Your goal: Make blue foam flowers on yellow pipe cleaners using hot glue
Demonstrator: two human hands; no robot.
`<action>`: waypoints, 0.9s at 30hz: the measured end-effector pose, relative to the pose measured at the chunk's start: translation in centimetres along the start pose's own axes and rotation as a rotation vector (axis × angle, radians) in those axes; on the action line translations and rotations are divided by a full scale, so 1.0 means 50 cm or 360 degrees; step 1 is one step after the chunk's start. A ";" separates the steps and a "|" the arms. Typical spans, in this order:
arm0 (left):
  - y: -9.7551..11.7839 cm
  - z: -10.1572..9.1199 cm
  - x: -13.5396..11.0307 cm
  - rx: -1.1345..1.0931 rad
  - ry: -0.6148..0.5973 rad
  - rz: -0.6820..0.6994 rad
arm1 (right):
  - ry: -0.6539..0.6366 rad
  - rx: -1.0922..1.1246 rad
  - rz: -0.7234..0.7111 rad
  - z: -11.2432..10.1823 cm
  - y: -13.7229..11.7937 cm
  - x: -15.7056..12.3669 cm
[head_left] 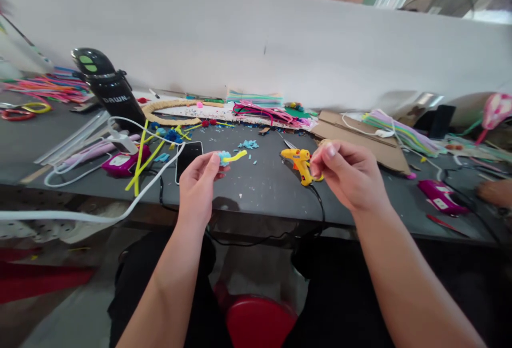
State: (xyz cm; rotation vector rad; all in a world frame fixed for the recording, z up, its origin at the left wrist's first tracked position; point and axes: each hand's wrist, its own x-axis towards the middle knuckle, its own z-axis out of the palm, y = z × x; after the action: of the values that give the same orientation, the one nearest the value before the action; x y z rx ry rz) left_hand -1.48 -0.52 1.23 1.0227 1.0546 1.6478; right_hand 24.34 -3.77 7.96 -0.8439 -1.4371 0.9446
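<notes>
My left hand is closed in a pinch on a small craft piece: a light blue fuzzy tuft with a yellow pipe cleaner sticking out to the right. My right hand is held up beside it with its fingers curled and thumb pressed to them; anything in them is too small to make out. A yellow glue gun lies on the dark table just left of my right hand, its black cord running off the front edge.
A black phone lies left of my left hand. A black bottle, pink glue guns, white cables, pipe cleaners, blue scraps, cardboard and a rope ring crowd the table. Another person's hand rests at far right.
</notes>
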 end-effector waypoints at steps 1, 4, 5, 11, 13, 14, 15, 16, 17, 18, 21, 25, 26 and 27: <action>0.008 0.000 -0.003 -0.0003 -0.0003 0.0006 | -0.0025 -0.0001 0.0001 0.005 -0.011 -0.004; 0.035 0.004 -0.008 0.0053 -0.0038 0.0049 | -0.0147 -0.0014 0.0060 0.029 -0.039 -0.016; 0.046 0.006 -0.008 0.0102 -0.0062 0.0072 | -0.0205 -0.0019 0.0088 0.039 -0.046 -0.019; 0.119 0.024 0.000 0.0409 -0.0249 0.0262 | -0.0605 -0.0209 0.0208 0.093 -0.063 -0.040; 0.134 0.028 0.007 0.0489 -0.0311 0.0344 | -0.0899 -0.0306 0.0288 0.106 -0.051 -0.056; 0.137 0.029 0.010 0.0517 -0.0351 0.0367 | -0.1057 -0.0329 0.0330 0.114 -0.042 -0.067; 0.137 0.029 0.014 0.0532 -0.0382 0.0384 | -0.1170 -0.0340 0.0363 0.122 -0.032 -0.081; 0.134 0.027 0.017 0.0536 -0.0406 0.0390 | -0.1231 -0.0351 0.0376 0.130 -0.023 -0.095; 0.129 0.025 0.020 0.0536 -0.0420 0.0390 | -0.1241 -0.0369 0.0354 0.140 -0.015 -0.111; 0.121 0.022 0.022 0.0523 -0.0431 0.0390 | -0.1241 -0.0392 0.0304 0.150 -0.009 -0.128; 0.091 0.008 0.026 0.0497 -0.0386 0.0341 | -0.1335 -0.0266 0.0164 0.180 -0.011 -0.171; 0.061 -0.012 0.025 0.0449 -0.0351 0.0208 | -0.1458 -0.0015 0.0040 0.189 -0.026 -0.185; 0.056 -0.016 0.025 0.0435 -0.0350 0.0191 | -0.1412 -0.0023 0.0058 0.184 -0.023 -0.179; 0.053 -0.019 0.026 0.0426 -0.0351 0.0177 | -0.1327 -0.0057 0.0091 0.176 -0.015 -0.169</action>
State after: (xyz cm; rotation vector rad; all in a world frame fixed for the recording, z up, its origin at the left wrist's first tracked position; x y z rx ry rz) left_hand -3.34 -0.09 3.65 1.4267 1.1040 1.4644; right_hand 16.23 -12.44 5.03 -0.5226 -2.1418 1.4080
